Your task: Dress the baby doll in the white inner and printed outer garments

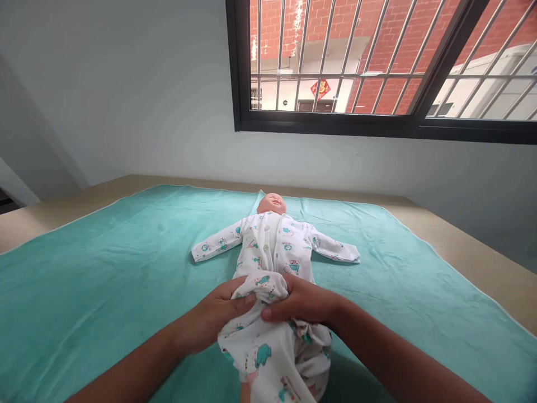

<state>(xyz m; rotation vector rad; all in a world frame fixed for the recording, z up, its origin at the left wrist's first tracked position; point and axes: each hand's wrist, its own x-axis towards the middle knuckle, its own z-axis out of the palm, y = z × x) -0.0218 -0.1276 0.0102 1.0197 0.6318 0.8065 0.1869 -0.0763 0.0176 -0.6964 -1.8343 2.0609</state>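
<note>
A pale wall (126, 84) runs across the far side, and below it a wooden table (29, 218) shows bare at nine and four o'clock, mostly hidden by a teal cloth (104, 280) whose near edge is cut off at six. Between one and two o'clock is a dark-framed window (327, 123), cropped at top and right, with metal bars (302, 56) beyond. On the cloth lies a doll (272, 202), face up, its head at the dial's centre and its body towards six. It wears a white printed jacket (293, 238), sleeves spread to eight and four, any hands lost inside the cuffs. At six a bunched printed garment (264, 347) covers its lower body; pinkish patches, perhaps legs, peep out, cut off below. The left hand (218, 313), at seven, and the right hand (308, 302), at five, are both clamped on its gathered edge, thumbs on top, several fingers hidden in the folds. Outside, at one, hangs a red diamond (320, 89), its gold mark too small for me to read
</note>
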